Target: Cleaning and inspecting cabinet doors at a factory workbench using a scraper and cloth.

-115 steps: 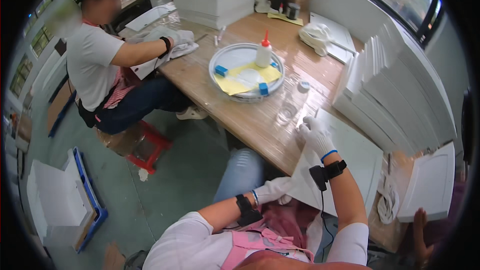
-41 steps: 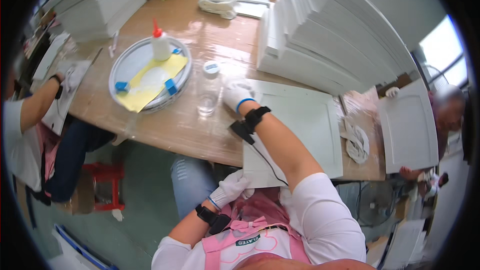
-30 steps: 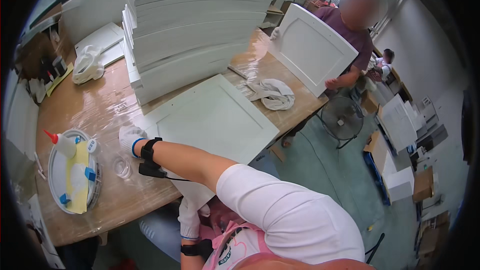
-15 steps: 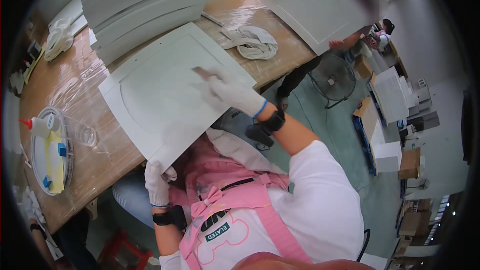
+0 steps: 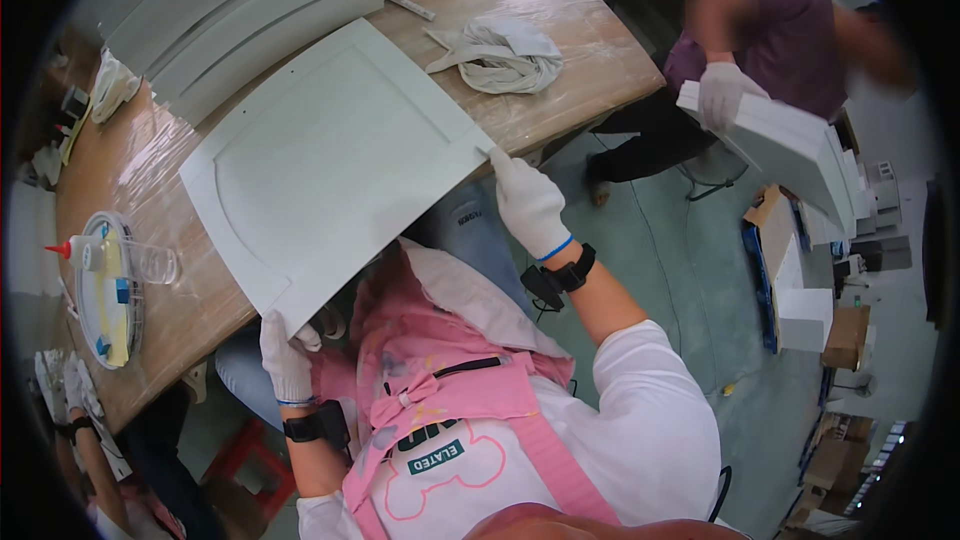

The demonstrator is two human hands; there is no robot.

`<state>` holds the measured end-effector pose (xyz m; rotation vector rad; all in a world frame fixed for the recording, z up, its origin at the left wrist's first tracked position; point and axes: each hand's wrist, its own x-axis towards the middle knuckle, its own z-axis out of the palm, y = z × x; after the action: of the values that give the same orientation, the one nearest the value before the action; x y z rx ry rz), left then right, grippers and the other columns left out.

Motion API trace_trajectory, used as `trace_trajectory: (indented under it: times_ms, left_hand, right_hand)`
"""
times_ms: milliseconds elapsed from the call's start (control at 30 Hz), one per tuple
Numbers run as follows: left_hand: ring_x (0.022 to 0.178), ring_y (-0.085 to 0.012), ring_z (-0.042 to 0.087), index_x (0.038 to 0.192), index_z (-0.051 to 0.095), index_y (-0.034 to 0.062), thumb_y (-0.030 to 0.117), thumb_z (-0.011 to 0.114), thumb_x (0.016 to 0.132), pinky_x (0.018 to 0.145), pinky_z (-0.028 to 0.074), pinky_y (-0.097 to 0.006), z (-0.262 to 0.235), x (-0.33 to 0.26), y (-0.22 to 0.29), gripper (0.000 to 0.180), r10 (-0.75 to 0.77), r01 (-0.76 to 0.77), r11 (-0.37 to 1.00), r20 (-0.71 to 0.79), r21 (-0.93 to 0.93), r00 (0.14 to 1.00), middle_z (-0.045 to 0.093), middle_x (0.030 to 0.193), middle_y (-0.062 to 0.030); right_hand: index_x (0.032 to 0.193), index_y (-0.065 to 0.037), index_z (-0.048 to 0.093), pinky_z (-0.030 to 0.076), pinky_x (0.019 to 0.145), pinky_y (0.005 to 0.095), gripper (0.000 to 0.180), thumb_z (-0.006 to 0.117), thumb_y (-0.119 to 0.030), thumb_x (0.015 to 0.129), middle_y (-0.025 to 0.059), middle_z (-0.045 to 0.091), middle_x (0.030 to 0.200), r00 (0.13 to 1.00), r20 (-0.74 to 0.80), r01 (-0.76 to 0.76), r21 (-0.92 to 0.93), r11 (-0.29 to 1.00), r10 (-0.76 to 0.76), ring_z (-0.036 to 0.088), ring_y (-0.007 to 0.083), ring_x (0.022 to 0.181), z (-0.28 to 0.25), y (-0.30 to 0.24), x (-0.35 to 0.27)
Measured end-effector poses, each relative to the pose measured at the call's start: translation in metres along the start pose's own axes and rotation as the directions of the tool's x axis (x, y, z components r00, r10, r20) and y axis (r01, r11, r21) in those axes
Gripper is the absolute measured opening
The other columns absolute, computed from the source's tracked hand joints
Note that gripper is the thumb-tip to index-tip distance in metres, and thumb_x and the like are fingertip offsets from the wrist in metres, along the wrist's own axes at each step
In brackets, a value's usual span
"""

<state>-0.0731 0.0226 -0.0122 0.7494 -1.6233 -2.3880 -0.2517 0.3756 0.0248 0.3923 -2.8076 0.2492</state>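
Observation:
A white cabinet door panel (image 5: 320, 155) with a recessed middle lies at a slant on the table, its near edge overhanging toward my lap. My left hand (image 5: 287, 355), in a white glove, is closed around the panel's near-left corner. At the panel's right corner is my right hand (image 5: 530, 205), also gloved, with its fingers closed together at the edge. A small flat piece (image 5: 484, 150) shows at its fingertips, too small to name for certain.
The film-covered table (image 5: 590, 50) bears a stack of white panels (image 5: 260, 20), a crumpled white cloth (image 5: 505, 55) and a round tray (image 5: 85, 315) with a red-tipped bottle (image 5: 85, 252). At right, a co-worker (image 5: 790, 30) carries white panels (image 5: 800, 145). A red stool (image 5: 245, 465) stands below.
My right hand has moved from over the panel's middle to its right edge. My left hand still holds the near corner. The co-worker has moved right, away from the table, with panels.

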Motion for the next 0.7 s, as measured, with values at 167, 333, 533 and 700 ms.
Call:
trace_trajectory:
  times_ms: [167, 333, 533, 700]
  left_hand:
    - [0.051, -0.0174, 0.047, 0.094, 0.057, 0.0035, 0.041, 0.045, 0.102, 0.05, 0.039, -0.03, 0.006, -0.002, 0.003, 0.04, -0.01, 0.009, 1.0, -0.027, -0.013, 1.0, 0.049, 0.058, -0.0053]
    - [0.051, -0.0173, 0.048, 0.102, 0.056, 0.0008, 0.042, 0.044, 0.102, 0.048, 0.04, -0.03, 0.007, -0.004, 0.002, 0.043, -0.003, 0.003, 1.0, -0.044, 0.003, 0.999, 0.05, 0.058, -0.0068]
    - [0.052, -0.0167, 0.048, 0.093, 0.057, 0.0037, 0.04, 0.044, 0.103, 0.051, 0.04, -0.03, 0.015, -0.008, 0.008, 0.04, 0.002, -0.002, 1.0, -0.041, 0.006, 0.999, 0.05, 0.058, -0.0055]
    - [0.051, -0.0171, 0.048, 0.09, 0.056, 0.0044, 0.039, 0.044, 0.104, 0.05, 0.04, -0.03, 0.013, -0.007, 0.008, 0.039, 0.014, -0.014, 1.0, -0.026, 0.022, 1.0, 0.05, 0.057, -0.0055]
  right_hand:
    - [0.12, -0.013, 0.051, 0.052, 0.059, 0.0458, 0.03, 0.053, -0.014, 0.09, 0.0105, 0.061, 0.084, 0.998, -0.055, -0.028, 0.101, 0.995, 0.034, 0.065, 0.0326, 0.069, 0.005, 0.015, 0.008]
    - [0.121, -0.013, 0.051, 0.052, 0.06, 0.047, 0.031, 0.053, -0.014, 0.09, 0.0111, 0.061, 0.085, 1.0, -0.024, 0.004, 0.136, 0.991, -0.001, 0.065, 0.0331, 0.07, 0.004, 0.013, 0.008]
    - [0.123, -0.013, 0.052, 0.052, 0.061, 0.0466, 0.033, 0.054, -0.014, 0.09, 0.0118, 0.062, 0.087, 0.998, -0.058, 0.018, 0.163, 0.987, -0.009, 0.066, 0.0334, 0.071, 0.007, 0.019, 0.009]
    - [0.123, -0.014, 0.052, 0.052, 0.062, 0.047, 0.033, 0.054, -0.014, 0.09, 0.0123, 0.063, 0.088, 0.998, -0.053, -0.007, 0.179, 0.984, 0.017, 0.066, 0.0342, 0.072, 0.009, 0.018, 0.011]
